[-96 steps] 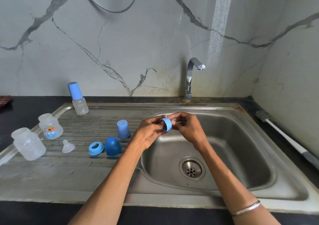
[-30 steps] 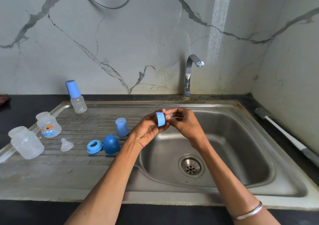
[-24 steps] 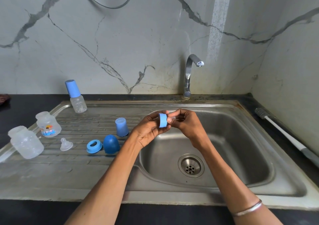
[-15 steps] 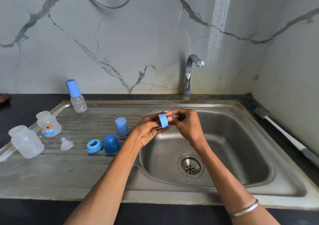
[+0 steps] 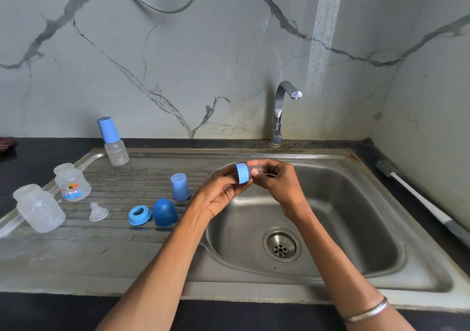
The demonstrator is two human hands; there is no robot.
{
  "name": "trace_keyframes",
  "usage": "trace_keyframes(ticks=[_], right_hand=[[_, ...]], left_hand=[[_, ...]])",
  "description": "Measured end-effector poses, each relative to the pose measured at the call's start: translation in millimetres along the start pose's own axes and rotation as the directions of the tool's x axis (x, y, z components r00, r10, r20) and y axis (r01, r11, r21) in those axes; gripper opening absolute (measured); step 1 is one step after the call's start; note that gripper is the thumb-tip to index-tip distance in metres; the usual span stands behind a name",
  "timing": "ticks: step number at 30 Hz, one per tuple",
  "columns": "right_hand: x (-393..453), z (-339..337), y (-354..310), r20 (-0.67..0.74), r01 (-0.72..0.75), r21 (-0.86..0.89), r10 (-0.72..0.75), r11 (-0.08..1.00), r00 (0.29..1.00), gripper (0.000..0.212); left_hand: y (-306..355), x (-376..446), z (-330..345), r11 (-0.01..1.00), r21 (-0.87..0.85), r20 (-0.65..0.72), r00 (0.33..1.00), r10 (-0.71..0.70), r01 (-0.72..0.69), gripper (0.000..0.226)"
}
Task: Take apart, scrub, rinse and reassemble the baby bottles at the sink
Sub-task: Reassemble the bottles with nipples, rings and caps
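A grey veined wall backs a steel sink [image 5: 381, 274] set in a dark table, its tap [image 5: 281, 107] dry. Over the basin the left hand [image 5: 221, 193] pinches a light blue collar ring [image 5: 241, 173] while the right hand [image 5: 277, 180] grips the clear teat seated in it, apparently working it free. To the left of both hands, two open bottle bodies [image 5: 72, 182], a loose teat [image 5: 98, 211], another ring [image 5: 139, 214] and two caps [image 5: 164, 212] lie on the drainboard; one capped bottle [image 5: 113, 141] stands unopened behind. Dismantling looks nearly finished; scrubbing, rinsing and reassembly all remain, judging by the brush [image 5: 419, 201] lying unused far to the right.
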State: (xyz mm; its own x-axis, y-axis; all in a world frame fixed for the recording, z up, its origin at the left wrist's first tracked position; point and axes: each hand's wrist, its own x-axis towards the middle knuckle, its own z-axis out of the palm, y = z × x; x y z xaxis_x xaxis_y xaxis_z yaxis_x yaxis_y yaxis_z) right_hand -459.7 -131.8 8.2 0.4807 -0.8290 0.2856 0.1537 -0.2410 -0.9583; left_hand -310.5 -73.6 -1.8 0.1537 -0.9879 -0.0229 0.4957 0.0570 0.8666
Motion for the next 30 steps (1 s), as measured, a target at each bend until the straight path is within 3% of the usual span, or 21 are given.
trace_keyframes(ticks=[3, 6, 11, 14, 21, 26, 30], right_hand=[[0, 4, 1, 0.000, -0.032, -0.029, 0.032, 0.999, 0.999, 0.016], [0, 8, 1, -0.013, -0.011, -0.106, 0.010, 0.994, 1.000, 0.016], [0, 7, 3, -0.102, 0.002, -0.011, -0.003, 1.000, 0.995, 0.016], [2, 3, 6, -0.141, -0.005, -0.008, 0.004, 1.000, 0.990, 0.016], [3, 6, 10, -0.163, 0.043, -0.081, -0.055, 0.996, 0.985, 0.018], [1, 6, 17, 0.080, -0.003, -0.169, 0.016, 0.986, 0.997, 0.031], [2, 11, 19, 0.022, 0.011, -0.229, -0.006, 0.973, 1.000, 0.037]], left_hand=[[0, 4, -2, 0.996, -0.087, -0.094, 0.995, -0.015, 0.007, 0.027], [2, 6, -1, 0.993, -0.115, -0.151, 0.988, -0.036, 0.019, 0.024], [-1, 7, 3, 0.976, -0.214, -0.148, 0.987, -0.060, 0.027, 0.023], [-1, 5, 1, 0.973, -0.228, -0.080, 0.995, -0.053, 0.033, 0.036], [-1, 7, 1, 0.966, -0.254, -0.133, 0.988, -0.083, 0.047, 0.038], [-3, -2, 2, 0.997, -0.060, -0.202, 0.977, -0.066, 0.055, 0.022], [0, -8, 5, 0.993, 0.107, -0.203, 0.979, -0.023, 0.046, 0.026]])
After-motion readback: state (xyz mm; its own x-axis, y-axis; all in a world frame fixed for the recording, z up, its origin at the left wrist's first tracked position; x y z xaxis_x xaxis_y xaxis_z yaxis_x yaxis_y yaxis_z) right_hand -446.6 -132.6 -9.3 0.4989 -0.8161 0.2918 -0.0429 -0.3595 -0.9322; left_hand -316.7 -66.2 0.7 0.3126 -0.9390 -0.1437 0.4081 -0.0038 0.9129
